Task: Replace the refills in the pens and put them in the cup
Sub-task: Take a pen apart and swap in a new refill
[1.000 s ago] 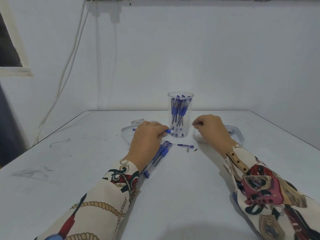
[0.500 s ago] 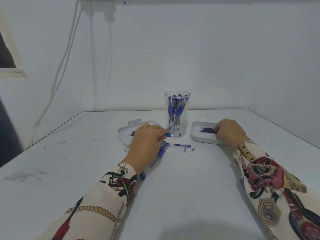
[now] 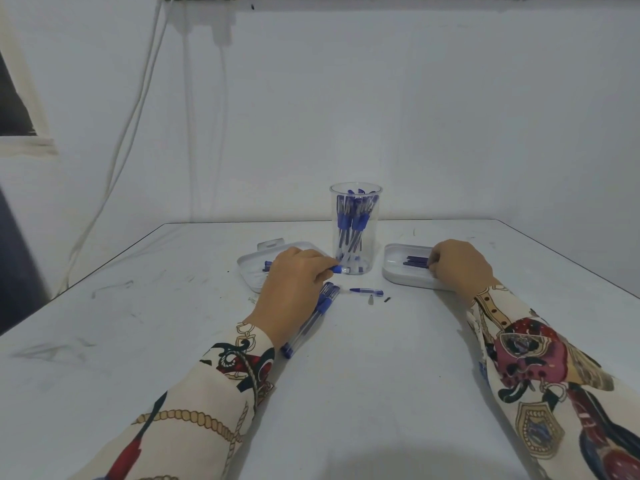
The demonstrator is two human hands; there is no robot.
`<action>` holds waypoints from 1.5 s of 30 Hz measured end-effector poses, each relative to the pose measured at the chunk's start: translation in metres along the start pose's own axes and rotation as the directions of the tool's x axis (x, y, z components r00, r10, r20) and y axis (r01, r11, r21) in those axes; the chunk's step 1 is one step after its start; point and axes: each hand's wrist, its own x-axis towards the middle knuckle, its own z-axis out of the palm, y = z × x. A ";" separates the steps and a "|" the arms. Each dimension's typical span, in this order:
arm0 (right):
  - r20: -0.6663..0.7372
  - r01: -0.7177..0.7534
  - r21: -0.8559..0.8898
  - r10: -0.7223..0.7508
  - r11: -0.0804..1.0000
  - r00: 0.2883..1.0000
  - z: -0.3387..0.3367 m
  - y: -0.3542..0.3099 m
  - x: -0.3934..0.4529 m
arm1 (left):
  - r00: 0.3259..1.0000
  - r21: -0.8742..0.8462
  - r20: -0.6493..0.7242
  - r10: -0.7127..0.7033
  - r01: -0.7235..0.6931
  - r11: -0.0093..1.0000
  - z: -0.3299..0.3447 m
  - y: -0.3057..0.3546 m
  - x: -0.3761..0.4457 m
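Head view: cylindrical clear plastic cup (image 3: 355,237), smooth-walled.

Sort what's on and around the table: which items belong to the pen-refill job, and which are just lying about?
Job:
cup with pens
pen barrel held by the left hand
loose pens
refills that the right hand touches, in the right tray
left tray
pen cap
small tip

Just there:
wall cables
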 end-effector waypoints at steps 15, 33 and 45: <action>-0.002 0.298 0.365 -0.319 0.882 0.948 -0.020 -0.040 -0.037 | 0.999 0.099 -0.036 -0.021 0.025 0.995 -0.004 -0.004 -0.002; 0.043 0.277 0.415 -0.323 0.867 0.946 -0.019 -0.042 -0.040 | 1.000 0.059 -0.021 -0.017 0.018 0.998 -0.003 -0.004 -0.002; 0.003 0.343 0.300 -0.361 0.890 0.933 -0.020 -0.044 -0.041 | 0.998 0.049 -0.056 0.011 -0.009 0.999 -0.006 -0.003 -0.003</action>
